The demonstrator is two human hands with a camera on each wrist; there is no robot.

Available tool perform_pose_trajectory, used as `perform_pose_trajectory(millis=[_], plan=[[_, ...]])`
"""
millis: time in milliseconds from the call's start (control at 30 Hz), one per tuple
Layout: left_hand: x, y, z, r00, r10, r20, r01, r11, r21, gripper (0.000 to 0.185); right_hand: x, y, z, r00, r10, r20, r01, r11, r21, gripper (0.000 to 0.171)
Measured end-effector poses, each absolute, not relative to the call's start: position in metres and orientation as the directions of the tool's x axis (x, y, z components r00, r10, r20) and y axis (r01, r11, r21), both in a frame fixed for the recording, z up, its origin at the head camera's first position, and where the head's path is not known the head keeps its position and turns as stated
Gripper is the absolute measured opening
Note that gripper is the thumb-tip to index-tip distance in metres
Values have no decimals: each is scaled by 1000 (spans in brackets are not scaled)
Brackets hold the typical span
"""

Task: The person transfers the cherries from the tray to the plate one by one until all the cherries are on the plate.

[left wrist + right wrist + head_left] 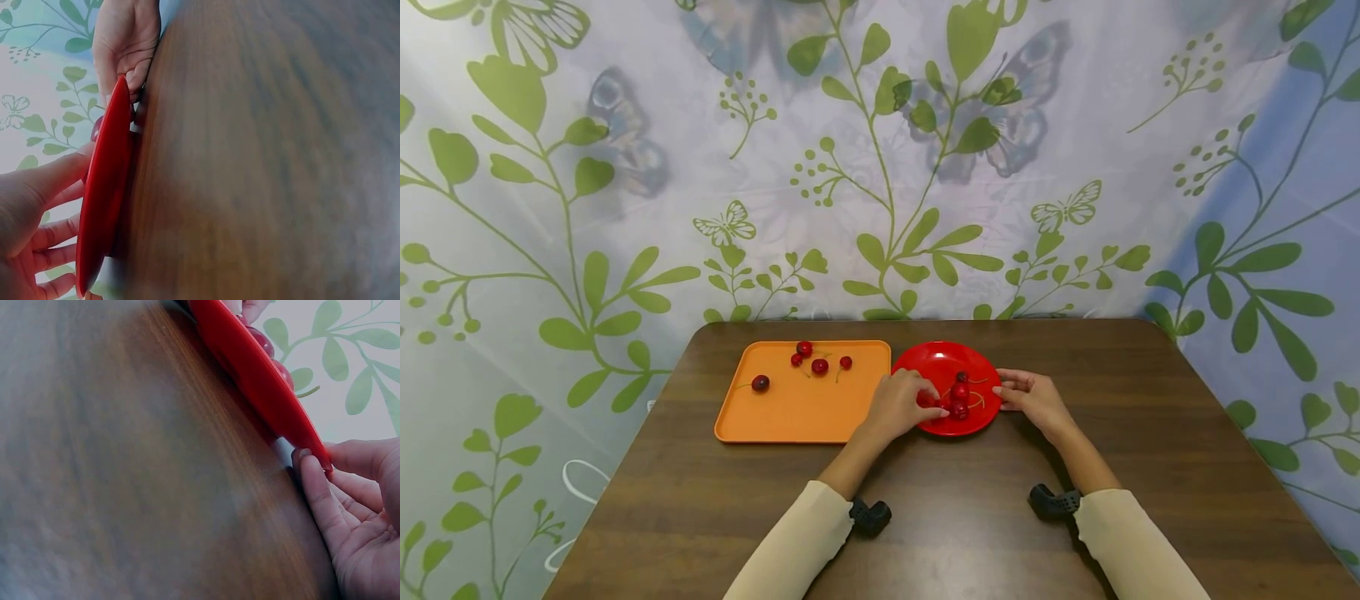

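While the right hand (1033,400) pinched the glossy round red plate's (936,362) rim, the left hand (898,404) reached over its cherries (957,402), fingers loosely curled; a flat orange tray (797,408) lay just beyond the left hand.

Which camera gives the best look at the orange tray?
The head view: the orange tray shows whole, with five cherries on it, left of the red plate. Neither wrist view shows the tray.
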State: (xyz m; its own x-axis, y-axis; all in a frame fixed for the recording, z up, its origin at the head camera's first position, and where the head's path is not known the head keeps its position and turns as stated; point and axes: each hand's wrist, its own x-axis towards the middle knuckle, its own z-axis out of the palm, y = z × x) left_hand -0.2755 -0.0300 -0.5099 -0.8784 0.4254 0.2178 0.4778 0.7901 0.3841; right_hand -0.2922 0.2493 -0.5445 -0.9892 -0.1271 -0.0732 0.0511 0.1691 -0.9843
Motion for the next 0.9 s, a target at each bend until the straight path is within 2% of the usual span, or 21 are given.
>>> perform_pose_trajectory(millis=[300, 700, 900], plan=[[-277, -27, -514, -880, 430, 204, 475, 809, 345, 23, -291, 250, -542, -986, -141, -86, 65, 145, -987, 50], [-277, -28, -511, -871, 443, 213, 491, 800, 345, 26, -277, 244, -513, -983, -152, -101, 81, 137, -987, 49], [-277, -37, -507, -863, 436, 256, 503, 786, 358, 30, -288, 248, -534, -984, -145, -99, 81, 126, -989, 50]])
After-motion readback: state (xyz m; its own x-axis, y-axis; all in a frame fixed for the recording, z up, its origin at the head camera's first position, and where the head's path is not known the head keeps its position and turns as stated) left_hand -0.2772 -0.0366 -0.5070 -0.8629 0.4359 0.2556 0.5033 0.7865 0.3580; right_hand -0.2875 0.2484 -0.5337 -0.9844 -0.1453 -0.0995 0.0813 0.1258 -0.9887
